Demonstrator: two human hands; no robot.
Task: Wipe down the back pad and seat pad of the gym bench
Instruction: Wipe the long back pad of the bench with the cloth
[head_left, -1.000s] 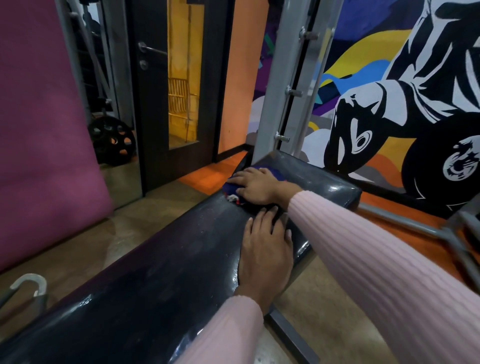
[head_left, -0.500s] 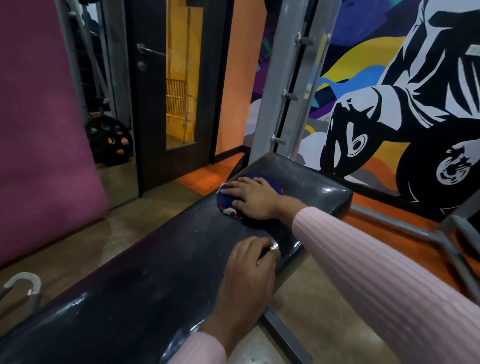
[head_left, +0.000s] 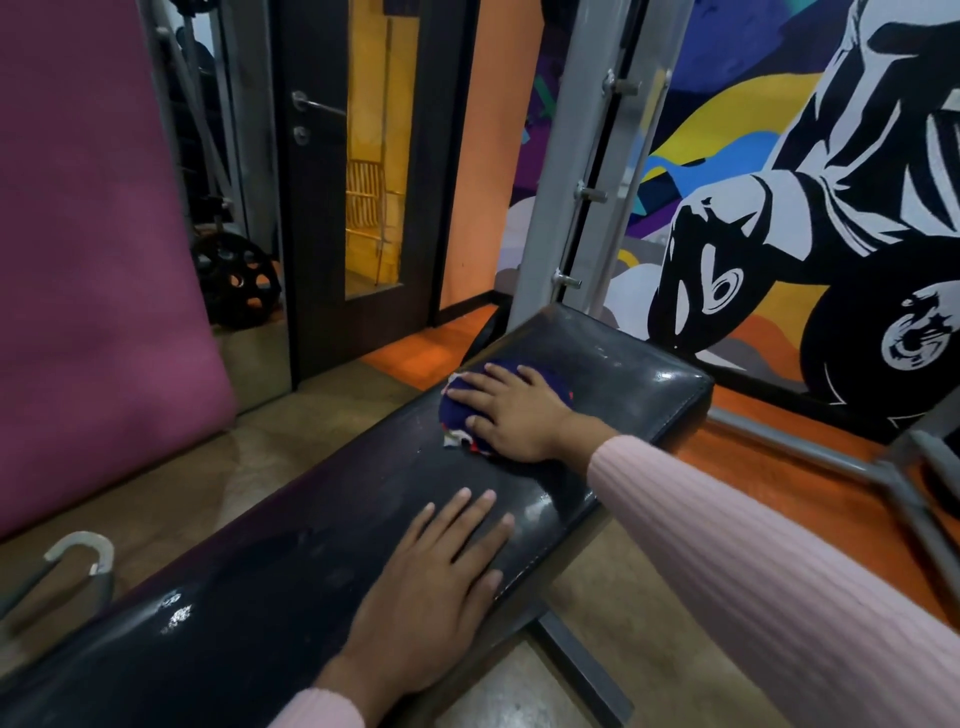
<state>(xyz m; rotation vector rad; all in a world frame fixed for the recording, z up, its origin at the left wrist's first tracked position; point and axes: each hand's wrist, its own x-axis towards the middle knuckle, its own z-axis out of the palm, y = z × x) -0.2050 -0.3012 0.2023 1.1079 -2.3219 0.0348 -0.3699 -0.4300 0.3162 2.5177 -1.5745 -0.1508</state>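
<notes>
A long black bench pad runs from the lower left to the upper right of the head view, glossy and scuffed. Near its far end lies a bunched dark blue cloth with white and red patches. My right hand presses flat on that cloth, fingers straight and spread. My left hand rests palm down on the bare pad closer to me, fingers straight, holding nothing. Both arms wear pink ribbed sleeves.
A grey steel rack upright stands just beyond the pad's far end. A painted mural wall is at right, with grey frame bars on the orange floor. A magenta mat, a weight plate and a dark door are at left.
My left hand, curled half a second ago, now lies flat with straight fingers and sits a little nearer me. My right hand slid the cloth slightly back along the pad.
</notes>
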